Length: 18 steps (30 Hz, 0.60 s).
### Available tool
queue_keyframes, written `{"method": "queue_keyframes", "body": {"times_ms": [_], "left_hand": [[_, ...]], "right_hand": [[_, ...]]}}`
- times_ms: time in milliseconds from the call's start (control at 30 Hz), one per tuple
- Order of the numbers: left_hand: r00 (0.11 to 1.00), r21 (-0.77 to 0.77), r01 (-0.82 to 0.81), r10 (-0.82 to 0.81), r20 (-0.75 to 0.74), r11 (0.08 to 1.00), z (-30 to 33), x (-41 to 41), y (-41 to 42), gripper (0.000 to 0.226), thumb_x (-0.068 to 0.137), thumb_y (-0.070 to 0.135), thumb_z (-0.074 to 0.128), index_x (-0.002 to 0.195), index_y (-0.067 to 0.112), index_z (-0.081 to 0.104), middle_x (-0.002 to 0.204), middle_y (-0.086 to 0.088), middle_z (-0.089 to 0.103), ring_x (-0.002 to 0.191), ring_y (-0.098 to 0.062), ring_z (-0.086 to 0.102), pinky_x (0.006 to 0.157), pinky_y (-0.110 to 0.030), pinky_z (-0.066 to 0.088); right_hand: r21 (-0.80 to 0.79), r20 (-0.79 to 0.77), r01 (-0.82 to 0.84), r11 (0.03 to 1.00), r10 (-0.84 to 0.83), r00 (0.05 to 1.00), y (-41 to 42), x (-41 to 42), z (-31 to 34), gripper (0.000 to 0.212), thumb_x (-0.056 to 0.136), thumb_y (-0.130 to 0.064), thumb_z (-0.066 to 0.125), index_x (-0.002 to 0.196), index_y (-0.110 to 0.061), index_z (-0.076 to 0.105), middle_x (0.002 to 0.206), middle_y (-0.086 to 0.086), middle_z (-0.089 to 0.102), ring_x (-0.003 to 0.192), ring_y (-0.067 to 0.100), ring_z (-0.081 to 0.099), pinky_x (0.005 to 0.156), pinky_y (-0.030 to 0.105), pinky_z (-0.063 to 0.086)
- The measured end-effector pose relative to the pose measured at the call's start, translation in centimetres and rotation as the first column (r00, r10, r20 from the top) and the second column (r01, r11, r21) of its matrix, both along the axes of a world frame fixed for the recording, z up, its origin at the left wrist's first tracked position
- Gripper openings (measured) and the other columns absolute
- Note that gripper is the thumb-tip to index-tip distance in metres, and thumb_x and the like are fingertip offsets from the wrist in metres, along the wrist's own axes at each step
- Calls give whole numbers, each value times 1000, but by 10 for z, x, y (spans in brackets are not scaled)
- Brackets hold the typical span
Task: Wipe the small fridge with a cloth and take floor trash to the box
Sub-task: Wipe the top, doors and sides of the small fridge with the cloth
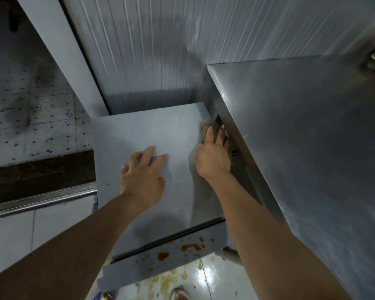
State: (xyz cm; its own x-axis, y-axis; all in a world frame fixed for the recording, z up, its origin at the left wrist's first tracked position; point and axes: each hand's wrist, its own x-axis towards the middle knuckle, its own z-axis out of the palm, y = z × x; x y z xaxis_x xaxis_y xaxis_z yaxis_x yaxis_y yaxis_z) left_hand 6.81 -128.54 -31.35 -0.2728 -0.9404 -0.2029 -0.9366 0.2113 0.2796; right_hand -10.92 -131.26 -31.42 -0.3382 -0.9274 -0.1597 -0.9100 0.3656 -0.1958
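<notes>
Pale grey-blue, the flat top of the small fridge (139,131) lies under both hands. The left hand (142,176) rests flat on it, fingers spread. Just right of it, the right hand (213,156) grips a brownish cloth (206,128), pressing it at the fridge's right edge against a stainless-steel cabinet (301,137). Nearer than the hands, the fridge door (160,263) carries orange-brown stains. Beyond the fingers rises a ribbed metal wall (149,50); left of the left hand is a speckled tile floor (30,118).

Commercial kitchen (grubby) — steel counter (301,137), stained floor (30,118)
</notes>
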Motion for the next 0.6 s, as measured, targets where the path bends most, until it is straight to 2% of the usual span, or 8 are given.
{"method": "queue_keyframes", "body": {"times_ms": [200, 300, 467, 600], "left_hand": [[999, 41, 33, -32, -33, 999, 5, 13, 20, 61, 88, 26, 52, 143, 33, 26, 156, 2, 5, 139, -24, 3, 108, -48, 25], [1000, 5, 16, -16, 9, 1000, 6, 32, 40, 60, 87, 27, 54, 141, 35, 29, 154, 1, 9, 136, -26, 8, 103, -49, 28], [999, -59, 29, -30, -16, 998, 3, 61, 53, 57, 85, 28, 57, 138, 33, 36, 153, 0, 17, 132, -24, 11, 100, -52, 32], [998, -35, -28, 26, -58, 999, 0, 81, 64, 59, 85, 26, 58, 140, 29, 36, 154, -1, 16, 132, -24, 11, 102, -51, 32]], "right_hand": [[24, -38, -49, 999, 50, 998, 92, 1, 9, 67, 98, -27, 37, 149, -7, -2, 157, 17, 5, 143, 35, 12, 109, 42, 32], [40, -118, -59, 997, 63, 991, 116, 3, 11, 64, 99, -30, 33, 149, -7, 1, 156, 17, 10, 143, 33, 16, 112, 41, 26], [57, -88, -55, 997, 60, 994, 90, 2, 10, 67, 95, -25, 38, 150, -8, 3, 156, 18, 7, 142, 37, 12, 115, 48, 16], [15, -83, 1, 1000, 1, 997, 90, 18, 7, 70, 92, -25, 43, 150, -9, 6, 157, 15, 8, 144, 34, 9, 117, 46, 12]]}}
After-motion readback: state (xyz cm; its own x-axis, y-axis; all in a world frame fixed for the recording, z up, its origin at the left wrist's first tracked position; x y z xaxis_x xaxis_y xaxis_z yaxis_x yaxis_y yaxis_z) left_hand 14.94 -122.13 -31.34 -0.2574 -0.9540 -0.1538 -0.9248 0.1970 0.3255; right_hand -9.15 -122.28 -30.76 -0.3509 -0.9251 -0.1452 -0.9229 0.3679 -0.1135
